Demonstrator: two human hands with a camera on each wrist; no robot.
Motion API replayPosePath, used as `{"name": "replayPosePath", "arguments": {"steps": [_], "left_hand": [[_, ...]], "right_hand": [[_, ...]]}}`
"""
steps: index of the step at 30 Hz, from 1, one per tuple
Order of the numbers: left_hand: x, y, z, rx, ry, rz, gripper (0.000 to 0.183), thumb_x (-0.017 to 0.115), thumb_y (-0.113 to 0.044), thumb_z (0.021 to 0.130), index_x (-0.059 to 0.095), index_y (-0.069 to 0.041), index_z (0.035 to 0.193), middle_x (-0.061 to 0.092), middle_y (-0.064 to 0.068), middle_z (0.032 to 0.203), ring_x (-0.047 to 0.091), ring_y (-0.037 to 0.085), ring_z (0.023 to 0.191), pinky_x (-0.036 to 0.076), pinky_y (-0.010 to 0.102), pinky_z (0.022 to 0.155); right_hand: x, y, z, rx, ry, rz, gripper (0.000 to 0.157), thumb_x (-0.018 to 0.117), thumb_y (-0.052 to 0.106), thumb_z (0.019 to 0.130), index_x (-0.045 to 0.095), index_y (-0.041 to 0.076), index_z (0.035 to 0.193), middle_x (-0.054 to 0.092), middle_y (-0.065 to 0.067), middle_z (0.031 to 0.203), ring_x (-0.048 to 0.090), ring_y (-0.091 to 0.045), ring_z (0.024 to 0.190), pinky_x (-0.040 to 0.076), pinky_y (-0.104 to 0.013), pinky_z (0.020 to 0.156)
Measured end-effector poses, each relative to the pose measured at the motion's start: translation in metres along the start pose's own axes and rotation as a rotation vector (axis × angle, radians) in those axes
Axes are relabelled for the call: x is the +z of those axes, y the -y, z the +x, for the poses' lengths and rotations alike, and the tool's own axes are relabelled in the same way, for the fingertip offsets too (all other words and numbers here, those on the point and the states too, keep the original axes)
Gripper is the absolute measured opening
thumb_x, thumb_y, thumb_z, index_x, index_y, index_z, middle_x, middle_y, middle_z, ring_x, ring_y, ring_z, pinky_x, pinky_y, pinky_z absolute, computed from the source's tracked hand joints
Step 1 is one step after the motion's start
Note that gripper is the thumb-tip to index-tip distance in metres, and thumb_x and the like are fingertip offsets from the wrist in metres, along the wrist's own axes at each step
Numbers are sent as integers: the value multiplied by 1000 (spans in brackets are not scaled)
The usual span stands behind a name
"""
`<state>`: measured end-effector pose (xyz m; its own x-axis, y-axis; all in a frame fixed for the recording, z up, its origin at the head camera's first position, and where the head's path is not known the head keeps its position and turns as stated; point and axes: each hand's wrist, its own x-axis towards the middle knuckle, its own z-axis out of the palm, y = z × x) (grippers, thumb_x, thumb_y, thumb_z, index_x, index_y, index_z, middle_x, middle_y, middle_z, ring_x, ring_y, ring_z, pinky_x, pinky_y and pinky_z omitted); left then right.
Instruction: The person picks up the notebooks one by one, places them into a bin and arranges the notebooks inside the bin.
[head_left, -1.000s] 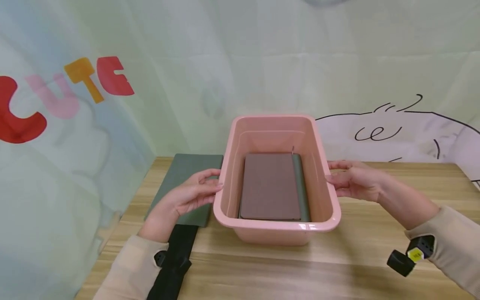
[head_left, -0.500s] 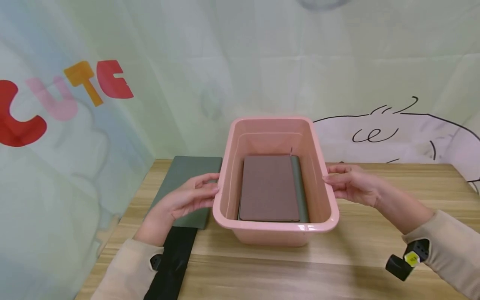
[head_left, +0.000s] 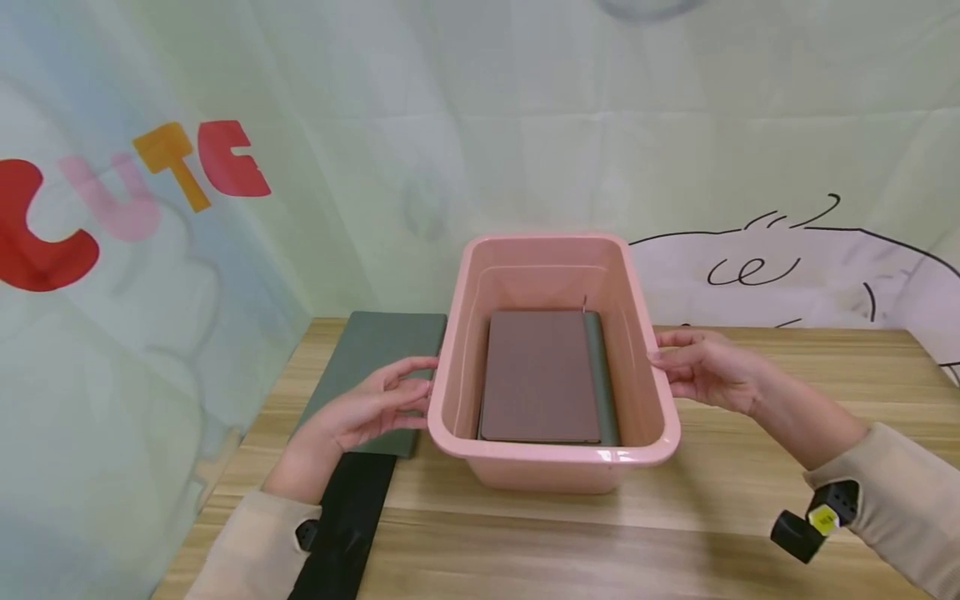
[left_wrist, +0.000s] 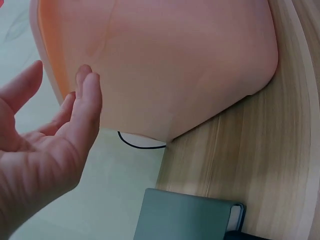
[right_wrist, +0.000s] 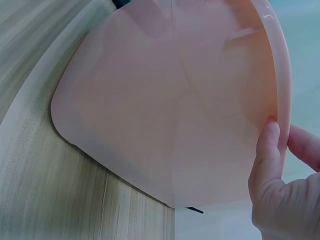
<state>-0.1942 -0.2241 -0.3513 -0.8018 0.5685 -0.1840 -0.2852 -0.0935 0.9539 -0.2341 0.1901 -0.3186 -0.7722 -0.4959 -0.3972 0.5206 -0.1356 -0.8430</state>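
A pink plastic basin (head_left: 551, 454) stands on the wooden table. Inside it lies a brown notebook (head_left: 540, 375), on top of a green one (head_left: 602, 379) whose right edge shows. My right hand (head_left: 708, 371) pinches the basin's right rim between thumb and fingers, as the right wrist view also shows. At the left side, my left hand (head_left: 378, 408) has its fingertips close to the rim. In the left wrist view, the left thumb and fingers (left_wrist: 89, 102) are spread apart and grip nothing.
Another green notebook (head_left: 390, 333) lies on the table left of the basin, partly behind the left hand. A flat black strip (head_left: 352, 517) extends from it toward the front, beside the left sleeve. A printed cloth backdrop (head_left: 525, 150) hangs behind the table (head_left: 525, 550).
My left hand has let go of the basin's left rim and shifted slightly down and left. The right hand keeps its pinch, and the basin stays in place.
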Motion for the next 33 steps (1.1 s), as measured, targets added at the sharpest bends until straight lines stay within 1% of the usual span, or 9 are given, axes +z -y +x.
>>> {"name": "replayPosePath", "arguments": {"steps": [6, 11, 14, 17, 20, 24, 28, 31, 33], "left_hand": [[-6, 5, -4, -39, -79, 65, 50, 57, -16, 94, 36, -5, 137, 63, 1, 106, 62, 14, 92, 52, 25, 75], [-14, 8, -9, -74, -142, 123, 53, 56, -17, 94, 33, -4, 140, 63, -1, 106, 61, 12, 92, 51, 24, 74], [-19, 9, -12, -83, -177, 162, 54, 57, -17, 94, 32, -3, 140, 63, 0, 107, 60, 13, 93, 51, 25, 75], [-24, 10, -15, -86, -208, 187, 46, 57, -18, 94, 39, -5, 135, 63, 1, 109, 60, 14, 95, 51, 26, 77], [-30, 11, -19, -96, -238, 214, 40, 58, -17, 94, 43, -8, 130, 64, 1, 109, 60, 13, 96, 52, 27, 77], [-38, 13, -25, -116, -301, 273, 45, 61, -18, 92, 42, -6, 131, 63, 2, 111, 60, 15, 100, 52, 29, 78], [-49, 15, -30, -135, -350, 329, 52, 62, -22, 91, 39, -5, 134, 60, 7, 118, 58, 20, 107, 50, 32, 84], [-56, 17, -35, -137, -361, 351, 55, 61, -23, 92, 36, -4, 136, 56, 12, 123, 56, 21, 109, 49, 34, 86], [-60, 19, -38, -132, -380, 355, 54, 61, -22, 92, 36, -3, 136, 56, 12, 122, 57, 19, 107, 49, 33, 85]], "right_hand": [[-1, 0, 0, 8, -4, -3, 36, 54, -3, 91, 34, -6, 120, 66, -11, 89, 66, -18, 78, 56, -34, 75], [1, 2, -1, 17, -4, -6, 37, 53, -3, 91, 33, -5, 122, 66, -11, 89, 66, -18, 78, 56, -33, 75], [2, 4, -2, 21, -7, -7, 31, 53, -3, 91, 39, -3, 118, 66, -10, 89, 66, -17, 78, 56, -33, 75], [3, 6, -2, 27, -12, -6, 19, 53, -3, 90, 49, 1, 109, 66, -9, 88, 66, -17, 77, 56, -32, 74], [4, 7, -3, 34, -23, -6, 15, 53, -3, 90, 53, 3, 103, 66, -9, 88, 65, -17, 77, 56, -32, 74], [5, 8, -2, 41, -25, -30, 22, 52, -2, 90, 46, 0, 111, 66, -8, 90, 65, -17, 79, 56, -32, 75], [7, 8, -1, 47, -24, -53, 32, 52, -2, 91, 37, -2, 119, 65, -8, 91, 65, -17, 80, 56, -33, 76], [7, 8, -1, 51, -30, -54, 31, 51, -2, 91, 37, -2, 119, 65, -8, 91, 65, -17, 80, 56, -33, 76], [7, 7, -2, 52, -35, -50, 29, 52, -2, 90, 39, -2, 116, 65, -8, 90, 65, -17, 79, 56, -33, 76]]}}
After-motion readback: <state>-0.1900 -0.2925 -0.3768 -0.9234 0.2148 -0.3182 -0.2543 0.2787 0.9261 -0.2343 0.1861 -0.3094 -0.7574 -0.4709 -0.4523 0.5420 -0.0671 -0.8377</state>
